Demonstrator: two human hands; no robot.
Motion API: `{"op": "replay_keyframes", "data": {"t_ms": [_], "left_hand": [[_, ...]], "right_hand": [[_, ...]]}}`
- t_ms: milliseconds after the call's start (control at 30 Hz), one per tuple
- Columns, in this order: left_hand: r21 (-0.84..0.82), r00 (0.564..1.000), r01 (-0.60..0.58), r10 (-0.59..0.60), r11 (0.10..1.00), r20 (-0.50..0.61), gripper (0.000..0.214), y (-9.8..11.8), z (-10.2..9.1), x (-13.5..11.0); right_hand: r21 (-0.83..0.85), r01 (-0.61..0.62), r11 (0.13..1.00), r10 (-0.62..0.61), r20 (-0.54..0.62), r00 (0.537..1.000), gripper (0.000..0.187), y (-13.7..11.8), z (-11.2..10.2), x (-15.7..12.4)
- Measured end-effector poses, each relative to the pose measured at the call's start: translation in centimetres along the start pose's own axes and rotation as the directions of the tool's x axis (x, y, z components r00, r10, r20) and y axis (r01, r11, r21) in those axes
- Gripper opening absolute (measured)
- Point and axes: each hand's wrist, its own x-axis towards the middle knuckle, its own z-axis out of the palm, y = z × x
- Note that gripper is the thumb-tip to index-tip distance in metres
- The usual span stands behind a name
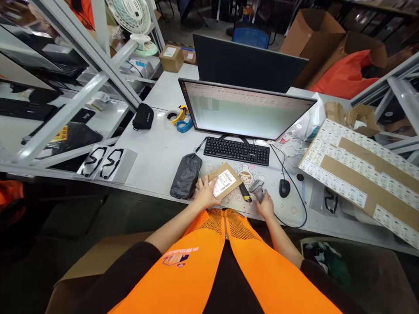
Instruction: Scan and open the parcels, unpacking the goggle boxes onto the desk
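A small brown cardboard parcel (233,188) with a white barcode label is gripped at its left edge by my left hand (206,192). In my right hand (266,205) is a grey barcode scanner (257,188), its head turned towards the parcel. Between the two lies a black and yellow box cutter (245,192) on the patterned desk mat (288,207). A dark grey plastic-wrapped package (186,175) rests just left of my left hand, with a black marker (200,145) behind it.
Behind the mat stand a keyboard (237,151) and a lit monitor (242,109). A mouse (284,188) and its looping cable lie to the right. A label-covered cardboard sheet (347,174) leans over the desk's right side. Tape rolls (184,125) and white boxes (113,163) sit leftward.
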Motion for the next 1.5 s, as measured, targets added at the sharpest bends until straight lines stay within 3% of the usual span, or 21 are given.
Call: {"op": "replay_keyframes", "data": {"t_ms": [100, 167, 300, 367, 467, 533, 633, 733, 833, 1000, 1133, 1233, 1367, 1500], "left_hand": [[0.068, 0.998, 0.010, -0.014, 0.998, 0.054, 0.126, -0.8, 0.6, 1.4], [0.074, 0.998, -0.003, -0.002, 0.997, 0.070, 0.128, -1.4, 1.0, 1.8], [0.066, 0.998, -0.030, 0.027, 0.997, 0.050, 0.132, -2.3, 1.6, 1.9], [0.064, 0.999, -0.037, 0.034, 0.997, 0.038, 0.133, -2.5, 1.8, 1.9], [0.062, 0.998, -0.041, 0.038, 0.997, 0.043, 0.133, -2.6, 2.0, 2.0], [0.059, 0.998, -0.044, 0.041, 0.997, 0.052, 0.133, -2.6, 1.9, 2.0], [0.057, 0.997, -0.049, 0.046, 0.997, 0.060, 0.133, -2.5, 1.5, 1.8], [0.062, 0.996, -0.049, 0.044, 0.997, 0.080, 0.132, -2.5, 1.0, 1.6], [0.055, 0.994, -0.045, 0.039, 0.997, 0.105, 0.132, -2.5, 0.8, 1.6], [0.040, 0.992, -0.032, 0.027, 0.999, 0.124, 0.135, -2.4, 1.0, 1.9], [0.041, 0.991, -0.018, 0.012, 0.999, 0.134, 0.137, -2.3, 0.9, 2.0], [0.036, 0.988, -0.012, 0.007, 0.999, 0.153, 0.140, -2.3, 0.7, 1.9], [0.034, 0.987, -0.017, 0.012, 0.999, 0.163, 0.144, -2.3, 1.0, 2.0], [0.068, 0.992, 0.003, -0.012, 0.998, 0.128, 0.138, -2.3, 1.8, 2.3]], "right_hand": [[-0.053, -0.007, 0.999, 0.007, 0.003, 1.000, 0.085, -1.1, 0.4, -0.5], [-0.046, -0.034, 0.998, 0.034, -0.009, 0.999, 0.081, -2.3, -0.7, -0.1], [0.056, -0.050, 0.997, 0.042, 0.132, 0.990, 0.050, -4.7, -6.2, 0.4], [0.123, 0.062, 0.991, -0.088, 0.218, 0.972, 0.036, -6.4, -9.9, 0.0], [0.120, 0.299, 0.947, -0.320, 0.250, 0.914, 0.025, -10.0, -14.8, -1.5], [0.038, 0.398, 0.917, -0.393, 0.265, 0.880, 0.022, -12.5, -16.8, -2.7], [-0.053, 0.474, 0.879, -0.438, 0.304, 0.846, 0.019, -15.2, -17.9, -4.1], [-0.072, 0.475, 0.877, -0.435, 0.299, 0.849, 0.021, -15.6, -17.3, -4.3], [-0.103, 0.378, 0.920, -0.344, 0.250, 0.905, 0.028, -14.0, -15.3, -3.0], [-0.160, 0.133, 0.978, -0.120, 0.089, 0.989, 0.044, -9.3, -9.4, 1.0], [-0.189, 0.007, 0.982, -0.006, 0.005, 1.000, 0.053, -5.5, -4.2, 2.4], [-0.193, 0.001, 0.981, 0.005, 0.028, 1.000, 0.068, -3.3, -1.8, 2.2], [-0.153, 0.054, 0.987, -0.046, 0.054, 0.997, 0.084, -1.9, -2.6, 3.2], [-0.140, 0.115, 0.983, -0.125, -0.065, 0.990, 0.071, -4.3, -6.4, 7.3]]}}
